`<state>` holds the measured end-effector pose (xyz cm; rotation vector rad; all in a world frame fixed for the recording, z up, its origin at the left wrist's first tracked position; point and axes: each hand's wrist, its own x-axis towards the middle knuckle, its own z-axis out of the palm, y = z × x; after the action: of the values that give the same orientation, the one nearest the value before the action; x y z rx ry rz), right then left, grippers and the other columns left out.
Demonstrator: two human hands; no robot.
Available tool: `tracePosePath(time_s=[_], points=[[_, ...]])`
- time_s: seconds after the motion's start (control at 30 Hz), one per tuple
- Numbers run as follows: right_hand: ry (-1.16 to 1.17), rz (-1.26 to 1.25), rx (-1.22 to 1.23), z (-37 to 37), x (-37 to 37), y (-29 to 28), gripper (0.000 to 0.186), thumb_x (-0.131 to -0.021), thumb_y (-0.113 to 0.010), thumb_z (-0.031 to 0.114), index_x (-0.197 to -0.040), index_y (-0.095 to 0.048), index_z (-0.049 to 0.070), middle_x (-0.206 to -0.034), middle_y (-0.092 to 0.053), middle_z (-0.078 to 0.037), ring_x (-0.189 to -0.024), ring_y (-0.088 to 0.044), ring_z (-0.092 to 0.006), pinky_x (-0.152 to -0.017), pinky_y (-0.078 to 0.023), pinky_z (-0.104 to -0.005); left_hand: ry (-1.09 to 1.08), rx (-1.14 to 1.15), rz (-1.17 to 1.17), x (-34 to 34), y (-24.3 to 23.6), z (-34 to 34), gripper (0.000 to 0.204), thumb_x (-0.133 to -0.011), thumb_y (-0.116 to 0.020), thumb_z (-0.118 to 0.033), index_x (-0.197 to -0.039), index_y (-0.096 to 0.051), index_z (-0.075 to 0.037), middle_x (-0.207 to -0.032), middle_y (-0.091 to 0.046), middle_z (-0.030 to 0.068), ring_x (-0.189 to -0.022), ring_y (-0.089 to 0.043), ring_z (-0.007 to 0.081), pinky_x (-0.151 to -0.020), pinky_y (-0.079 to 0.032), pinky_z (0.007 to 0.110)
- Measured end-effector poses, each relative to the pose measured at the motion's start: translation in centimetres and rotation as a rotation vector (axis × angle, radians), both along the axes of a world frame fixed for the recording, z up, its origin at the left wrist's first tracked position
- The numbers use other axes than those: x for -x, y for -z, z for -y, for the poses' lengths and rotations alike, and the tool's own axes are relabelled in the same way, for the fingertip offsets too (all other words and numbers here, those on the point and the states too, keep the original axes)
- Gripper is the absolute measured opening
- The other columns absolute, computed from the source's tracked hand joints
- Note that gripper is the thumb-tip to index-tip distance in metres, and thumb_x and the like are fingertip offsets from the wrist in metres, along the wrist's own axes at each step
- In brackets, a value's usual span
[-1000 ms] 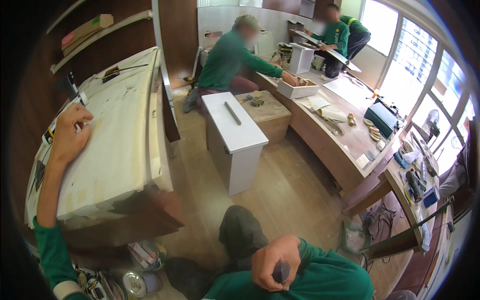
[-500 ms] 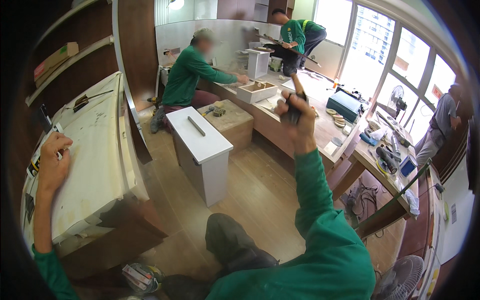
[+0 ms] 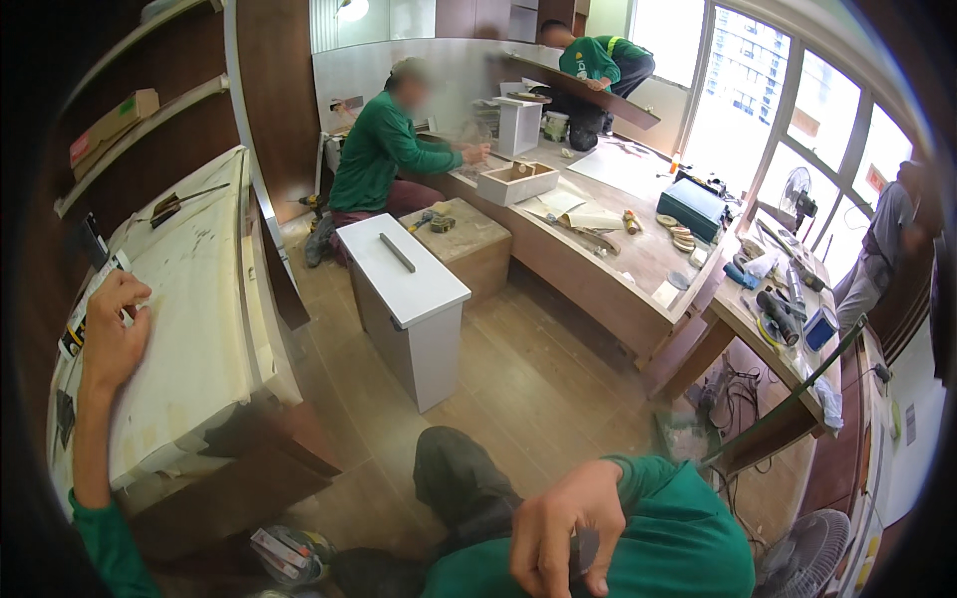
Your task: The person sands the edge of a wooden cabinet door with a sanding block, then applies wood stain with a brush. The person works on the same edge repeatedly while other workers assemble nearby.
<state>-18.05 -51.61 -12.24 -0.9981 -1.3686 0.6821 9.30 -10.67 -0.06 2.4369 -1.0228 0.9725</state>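
My camera shows a dark object (image 3: 586, 546) in the right hand's (image 3: 566, 520) curled grip, nearer me and right of the white-topped cabinet (image 3: 439, 287); too hidden to tell its long axis. Floor (image 3: 528, 359) stretches from the cabinet rightward to the platform's (image 3: 568, 257) edge. Left of the cabinet, the left hand (image 3: 115, 329) half-curls over a covered bench (image 3: 189, 309), contents unclear.

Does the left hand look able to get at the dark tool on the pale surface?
Probably yes: the left hand is over the same pale surface as the dark tool, and nothing visible blocks the way between.

The cream sheeting (image 3: 194, 309) looks matt, the white cabinet (image 3: 419, 291) smooth.
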Motion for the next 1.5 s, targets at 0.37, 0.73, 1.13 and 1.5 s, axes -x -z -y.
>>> tracePosePath(time_s=[0.37, 0.73, 1.13, 1.5], points=[[-0.072, 0.043, -0.440, -4.3, 0.4, 2.0, 0.023, -0.090, -0.080, 0.023, -0.084, -0.072, 0.002, -0.082, -0.064, -0.016, -0.062, -0.058, -0.0364, -0.053, -0.043, -0.0441, -0.040, 0.038, -0.016, -1.5, 0.3, -1.1, 0.016, -0.077, -0.064, 0.007, -0.092, -0.067, 0.004, -0.096, -0.063, 0.0113, -0.075, -0.059, 0.0175, -0.066, -0.047, 0.029], [0.267, 0.218, -0.620, -5.6, 0.4, 2.6, 0.043, -0.101, -0.062, 0.037, -0.081, -0.063, -0.001, -0.077, -0.053, -0.017, -0.056, -0.051, -0.0308, -0.048, -0.038, -0.0407, -0.052, 0.024, -0.020, -1.5, 0.3, -1.3, 0.016, -0.077, -0.064, 0.009, -0.092, -0.066, 0.004, -0.097, -0.062, 0.0112, -0.076, -0.058, 0.0174, -0.067, -0.048, 0.029], [0.173, 0.106, -0.431, -4.9, -1.1, 3.5, 0.038, -0.098, -0.070, 0.031, -0.087, -0.066, -0.004, -0.085, -0.060, -0.019, -0.063, -0.056, -0.0325, -0.054, -0.044, -0.0420, -0.077, -0.015, -0.006, -1.0, 0.0, -0.9, 0.015, -0.077, -0.064, 0.007, -0.092, -0.066, 0.005, -0.096, -0.062, 0.0125, -0.076, -0.059, 0.0194, -0.068, -0.049, 0.030], [0.158, 0.082, -0.375, -5.1, -1.5, 4.3, 0.038, -0.096, -0.073, 0.032, -0.086, -0.067, -0.005, -0.085, -0.061, -0.018, -0.064, -0.058, -0.0306, -0.056, -0.045, -0.0412, -0.039, -0.031, 0.024, -0.1, -0.4, -1.7, 0.016, -0.077, -0.064, 0.006, -0.092, -0.067, 0.004, -0.092, -0.063, 0.0122, -0.074, -0.060, 0.0199, -0.067, -0.049, 0.030]])
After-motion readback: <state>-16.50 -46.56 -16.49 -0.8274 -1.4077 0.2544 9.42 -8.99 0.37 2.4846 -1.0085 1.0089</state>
